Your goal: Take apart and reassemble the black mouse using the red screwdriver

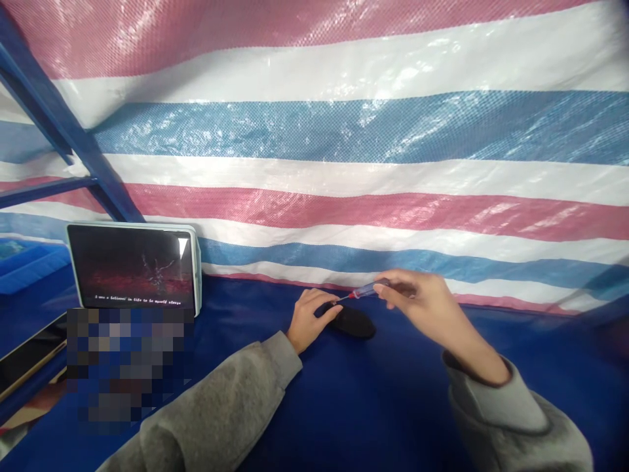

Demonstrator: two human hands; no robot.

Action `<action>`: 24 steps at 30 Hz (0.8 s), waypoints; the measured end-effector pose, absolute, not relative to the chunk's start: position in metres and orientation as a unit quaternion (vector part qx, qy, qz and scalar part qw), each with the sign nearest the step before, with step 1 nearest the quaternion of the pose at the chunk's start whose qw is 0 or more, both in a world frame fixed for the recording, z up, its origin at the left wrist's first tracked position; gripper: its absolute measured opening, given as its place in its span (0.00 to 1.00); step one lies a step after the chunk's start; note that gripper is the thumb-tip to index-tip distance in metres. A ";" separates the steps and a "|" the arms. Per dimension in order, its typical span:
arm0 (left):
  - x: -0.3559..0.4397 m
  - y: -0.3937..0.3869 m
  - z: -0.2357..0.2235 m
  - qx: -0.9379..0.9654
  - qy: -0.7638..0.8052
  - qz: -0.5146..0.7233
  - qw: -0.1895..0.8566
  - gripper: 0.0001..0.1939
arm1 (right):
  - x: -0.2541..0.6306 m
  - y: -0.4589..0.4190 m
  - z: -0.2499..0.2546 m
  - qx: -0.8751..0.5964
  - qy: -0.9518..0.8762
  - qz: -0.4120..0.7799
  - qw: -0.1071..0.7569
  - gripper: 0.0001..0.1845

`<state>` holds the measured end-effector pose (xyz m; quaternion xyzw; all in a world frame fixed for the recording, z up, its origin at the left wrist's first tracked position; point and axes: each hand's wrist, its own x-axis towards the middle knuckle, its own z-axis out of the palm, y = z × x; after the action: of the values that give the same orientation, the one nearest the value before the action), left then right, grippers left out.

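My right hand (400,292) is closed around a screwdriver (366,289) with a clear bluish handle and a red collar. Its thin shaft points left and slightly down, with the tip at the fingertips of my left hand (312,319). Thumb and fingers of that hand are pinched together at the left end of a dark, rounded, elongated object (356,321), whose kind I cannot make out. Whatever small thing may sit between those fingertips is hidden. The dark object lies on the blue tabletop (363,406), below the screwdriver.
A tablet (132,265) in a pale case stands at the left, its screen lit. Nearer me lies a phone-like dark slab (32,354), beside a pixelated patch. A blue tray (34,265) and blue metal frame (63,124) are farther left. Striped plastic sheeting (344,131) hangs behind the table.
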<state>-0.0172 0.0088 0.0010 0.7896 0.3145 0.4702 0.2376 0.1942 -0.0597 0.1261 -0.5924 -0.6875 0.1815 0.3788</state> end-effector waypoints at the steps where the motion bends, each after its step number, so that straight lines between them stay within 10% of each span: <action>1: -0.017 0.009 0.000 0.788 0.318 0.473 0.235 0.12 | 0.194 -0.060 0.126 -0.591 -0.689 0.178 0.380 0.17; 24: -0.016 0.012 -0.007 0.762 0.276 0.538 0.232 0.09 | 0.180 -0.070 0.134 -0.606 -0.703 0.130 0.348 0.15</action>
<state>-0.0160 0.0122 -0.0074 0.7615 0.2760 0.5384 0.2323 0.1803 -0.0697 0.1338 -0.6064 -0.7033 0.1298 0.3476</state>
